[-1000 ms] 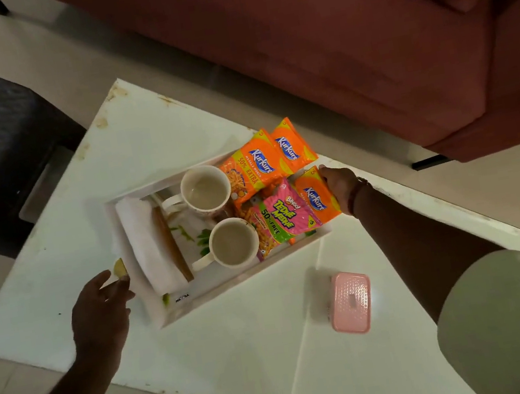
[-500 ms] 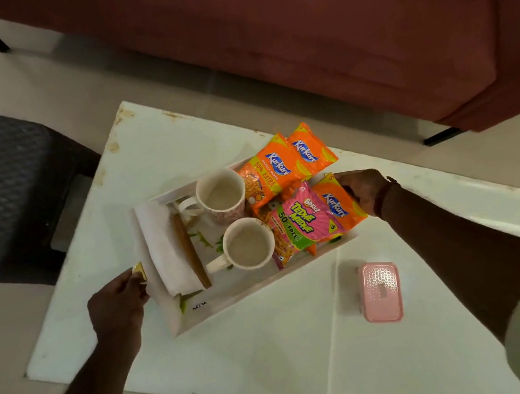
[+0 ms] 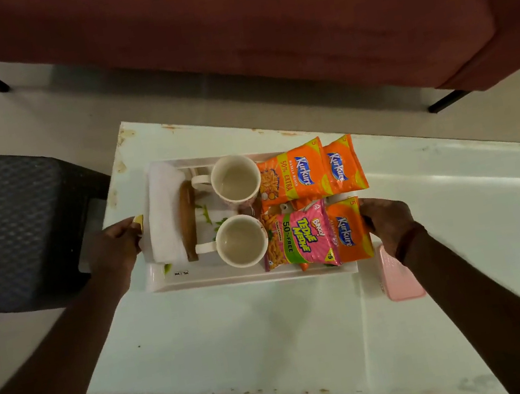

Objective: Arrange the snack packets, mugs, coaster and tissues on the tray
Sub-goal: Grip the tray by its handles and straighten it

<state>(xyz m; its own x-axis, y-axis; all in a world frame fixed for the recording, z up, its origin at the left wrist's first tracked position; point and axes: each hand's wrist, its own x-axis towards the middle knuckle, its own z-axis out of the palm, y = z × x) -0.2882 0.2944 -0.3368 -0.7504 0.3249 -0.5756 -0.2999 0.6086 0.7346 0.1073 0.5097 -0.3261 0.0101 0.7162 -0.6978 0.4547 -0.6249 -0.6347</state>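
- The tray [image 3: 254,277] sat on the white table [image 3: 242,353], long side across the view.
- The left hand [image 3: 117,250] was clamped on the tray's 9 o'clock end, thumb on top of the rim.
- The right hand [image 3: 388,222] had its fingers curled round the 3 o'clock end, touching an orange packet [image 3: 347,230] that hid the rim there.
- The folded tissues [image 3: 164,212] lay at the 9 o'clock end, and the brown coaster [image 3: 188,221] stood on edge against them.
- Two mugs filled the middle, the far mug [image 3: 235,180] towards 12 o'clock and the near mug [image 3: 240,241] towards 6 o'clock, handles pointing to 9 o'clock.
- Two more orange packets [image 3: 296,174] and a pink packet [image 3: 299,236] covered the 3 o'clock half.
- A pink box [image 3: 401,283] lay on the table just beside the tray at 4 o'clock.
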